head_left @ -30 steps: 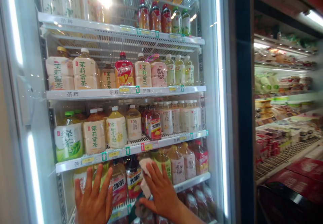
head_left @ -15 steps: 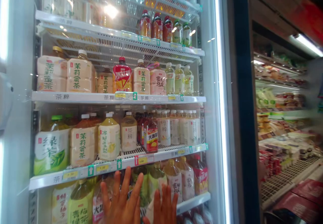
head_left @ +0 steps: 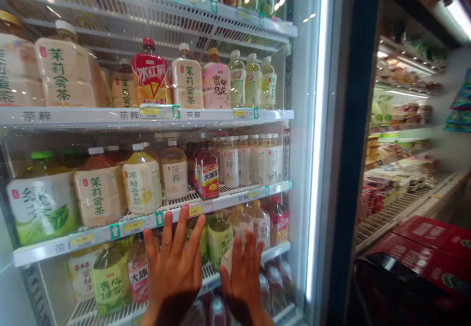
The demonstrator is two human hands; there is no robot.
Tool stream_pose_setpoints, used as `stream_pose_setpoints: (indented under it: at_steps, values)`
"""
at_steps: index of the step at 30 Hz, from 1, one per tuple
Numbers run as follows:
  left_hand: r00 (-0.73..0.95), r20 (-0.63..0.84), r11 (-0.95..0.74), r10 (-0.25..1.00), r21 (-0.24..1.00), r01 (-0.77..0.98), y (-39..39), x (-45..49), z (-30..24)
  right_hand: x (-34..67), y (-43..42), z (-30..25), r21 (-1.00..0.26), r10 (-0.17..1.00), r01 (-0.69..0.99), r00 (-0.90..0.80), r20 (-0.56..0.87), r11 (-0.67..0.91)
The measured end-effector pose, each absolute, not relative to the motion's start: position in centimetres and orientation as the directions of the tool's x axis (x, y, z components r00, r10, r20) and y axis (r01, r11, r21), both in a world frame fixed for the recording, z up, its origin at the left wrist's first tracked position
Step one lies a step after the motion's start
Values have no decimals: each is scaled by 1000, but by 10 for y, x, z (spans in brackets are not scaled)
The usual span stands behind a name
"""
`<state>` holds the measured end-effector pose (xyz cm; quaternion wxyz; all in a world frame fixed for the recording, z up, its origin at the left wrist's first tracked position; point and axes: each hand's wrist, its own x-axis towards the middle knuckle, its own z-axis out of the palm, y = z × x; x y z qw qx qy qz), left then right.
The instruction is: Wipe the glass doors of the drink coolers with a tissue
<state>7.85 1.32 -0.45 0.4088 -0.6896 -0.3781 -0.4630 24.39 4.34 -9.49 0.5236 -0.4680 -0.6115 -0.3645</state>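
Note:
My left hand (head_left: 174, 262) is raised in front of the drinks cooler, palm forward and fingers spread, holding nothing. To its right my right hand (head_left: 243, 274) is also up with its fingers stretched out. A pale patch shows between its thumb and fingers; I cannot make out what it is. Reflections show on the cooler's glass, but whether either hand touches it I cannot tell. Behind the hands are a bottle with a pale green label (head_left: 110, 287) and another green-labelled bottle (head_left: 220, 235). Above them a dark red bottle (head_left: 209, 174) stands on the shelf (head_left: 224, 201).
Higher up, a red-labelled bottle (head_left: 150, 73) stands among pale tea bottles on another shelf (head_left: 206, 116). A bright light strip (head_left: 318, 135) and dark frame (head_left: 362, 120) edge the cooler's right side. Beyond are an open chilled display (head_left: 415, 188) and dark red boxes (head_left: 430, 252).
The view has come closer to the cooler and tilted lower. Both hands now show further up in the picture, still with fingers stretched. More of the lower shelves and dark red boxes shows.

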Motion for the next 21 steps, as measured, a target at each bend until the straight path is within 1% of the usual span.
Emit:
stream_pose_setpoints:
  at_steps: [1,2,4,6,8,10,12,13,15,19,21]
  values:
    - [286,947,-377,146,-214,901,13,79,-4,250,45,-79,-62,207,950,-3,978,306]
    - [284,948,-373,147,-212,903,13,79,-4,257,48,-57,-110,244,944,33,969,309]
    - [280,949,-362,147,-212,908,12,80,-3,269,54,-16,-171,225,936,104,969,306]
    - [283,948,-349,143,-220,911,12,81,-2,274,58,-3,-187,235,933,116,965,308]
    - [287,948,-340,135,-228,912,11,82,0,270,53,-31,-190,280,933,103,954,304]
    - [287,949,-337,130,-230,913,10,82,1,262,43,-82,-175,316,939,77,946,297]
    - [287,949,-336,133,-229,914,10,82,1,258,37,-123,-131,305,946,36,952,295]
    - [289,948,-332,135,-232,914,11,82,1,259,36,-130,-114,297,950,23,954,292]
    - [291,948,-319,133,-237,918,12,81,0,268,42,-111,-120,292,951,33,956,286]
    - [297,947,-298,123,-251,921,14,79,0,292,59,-29,-188,277,938,105,955,292]
    - [310,943,-301,121,-262,917,14,78,-1,290,57,-27,-185,281,937,99,955,297]
